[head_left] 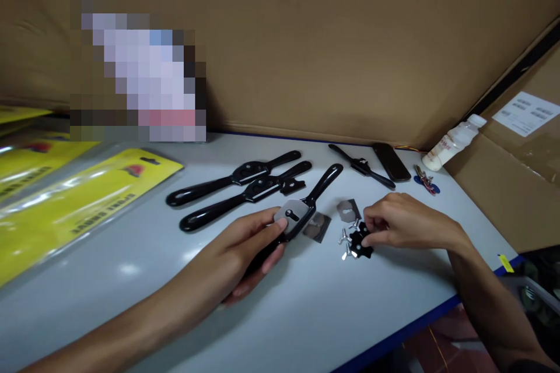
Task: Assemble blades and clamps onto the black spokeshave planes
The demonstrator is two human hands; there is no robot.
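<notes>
My left hand [249, 245] grips one handle of a black two-handled spokeshave [321, 183], thumb pressing a grey metal blade plate [294, 211] onto its middle. My right hand [400, 221] reaches into a small pile of silver wing screws and black parts [356, 242] on the white table [306, 315], fingertips pinching at one of them. Between the hands lie a loose grey blade [347, 208] and a darker plate [318, 226].
Two more black spokeshaves [236, 178] [247, 195] lie behind my left hand. Another black tool [361, 166], a dark phone [391, 162], keys [426, 179] and a white bottle [452, 141] sit at the back right. Yellow packaging cards [74, 204] cover the left. Cardboard walls surround the table.
</notes>
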